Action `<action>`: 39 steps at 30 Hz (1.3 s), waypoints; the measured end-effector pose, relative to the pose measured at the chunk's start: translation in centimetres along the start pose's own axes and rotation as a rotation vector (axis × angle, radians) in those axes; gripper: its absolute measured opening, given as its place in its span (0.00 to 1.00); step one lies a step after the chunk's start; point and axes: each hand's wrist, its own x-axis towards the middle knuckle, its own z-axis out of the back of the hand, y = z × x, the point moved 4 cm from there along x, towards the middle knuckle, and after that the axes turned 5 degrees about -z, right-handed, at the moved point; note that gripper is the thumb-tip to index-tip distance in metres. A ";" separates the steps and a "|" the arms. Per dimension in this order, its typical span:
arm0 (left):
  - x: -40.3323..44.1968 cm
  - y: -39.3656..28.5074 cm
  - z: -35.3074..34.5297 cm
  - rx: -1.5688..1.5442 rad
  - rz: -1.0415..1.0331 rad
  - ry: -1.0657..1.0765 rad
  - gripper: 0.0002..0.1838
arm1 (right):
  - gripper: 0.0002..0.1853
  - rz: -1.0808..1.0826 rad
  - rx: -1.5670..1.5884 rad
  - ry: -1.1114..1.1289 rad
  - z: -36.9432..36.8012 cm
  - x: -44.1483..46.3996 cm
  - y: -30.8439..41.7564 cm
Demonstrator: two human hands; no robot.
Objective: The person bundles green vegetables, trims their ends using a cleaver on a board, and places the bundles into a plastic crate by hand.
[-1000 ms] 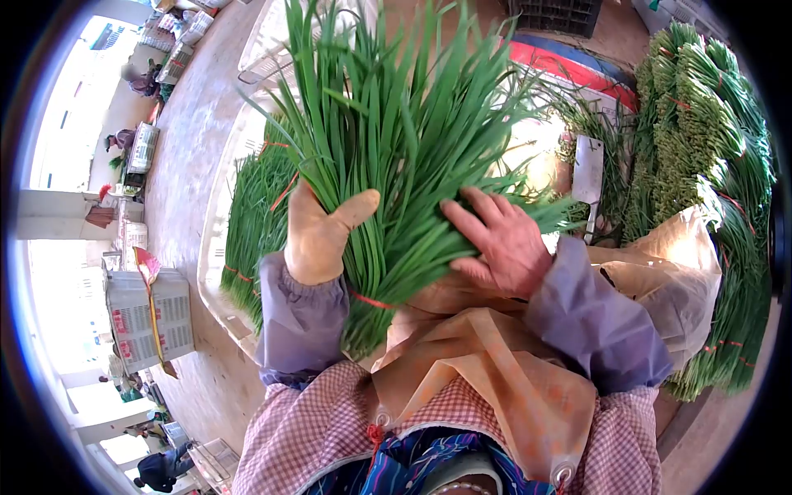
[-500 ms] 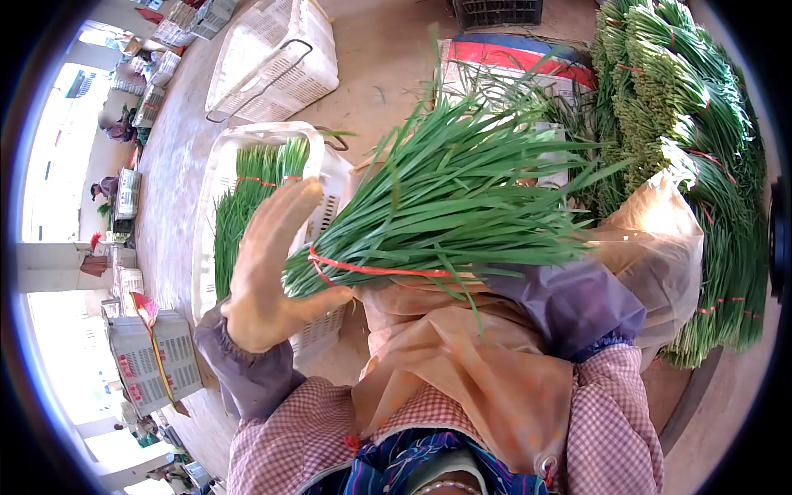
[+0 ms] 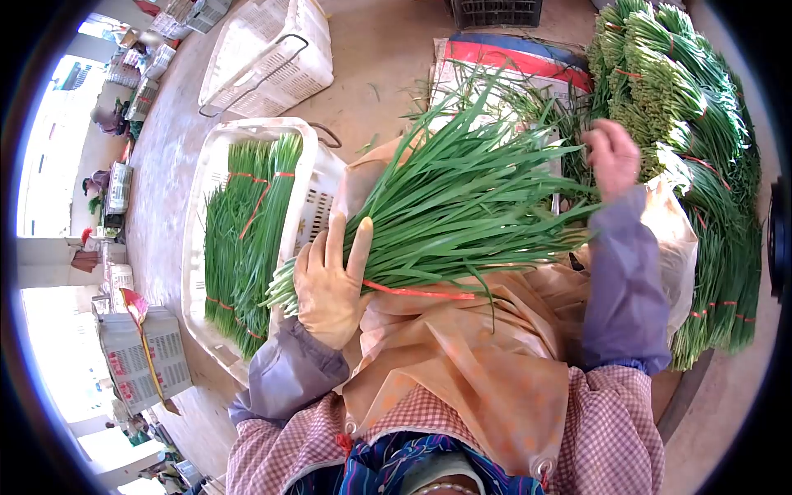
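Resting the gloved left hand (image 3: 327, 290), spread, on a leafy bundle (image 3: 462, 219); holding the right hand (image 3: 615, 161) half-curled near the bundle's end (cannot tell whether pinching).

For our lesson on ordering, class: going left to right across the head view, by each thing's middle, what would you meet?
Grey crate, white crate holding green bundles, left hand, loose green bunch, right hand, stacked green bundles.
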 end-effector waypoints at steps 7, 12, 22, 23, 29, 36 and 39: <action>0.2 -1.0 -1.2 0.159 -0.047 -0.059 0.53 | 0.24 0.949 -0.242 0.453 -6.3 -14.2 14.2; -0.1 -1.8 0.7 0.107 -0.041 -0.068 0.34 | 0.48 0.855 -0.616 0.828 -14.5 -18.3 9.7; -4.5 1.1 -1.3 -0.620 -0.038 -0.310 0.25 | 0.46 0.215 0.143 0.857 -15.1 -15.6 3.3; -4.2 2.8 -2.4 -0.689 0.073 -0.286 0.32 | 0.46 0.103 0.228 0.877 -15.2 -15.6 2.4; 3.8 5.4 -4.2 -1.250 -0.081 -0.199 0.55 | 0.41 -0.087 0.391 0.974 -14.3 -15.0 2.8; 10.5 3.3 -8.9 -1.890 -0.284 -0.166 0.56 | 0.43 -0.294 0.404 1.095 -12.5 -15.7 4.9; 10.3 3.2 -8.5 -1.834 -0.258 -0.189 0.57 | 0.39 -0.104 -0.035 1.199 -9.7 -13.3 3.9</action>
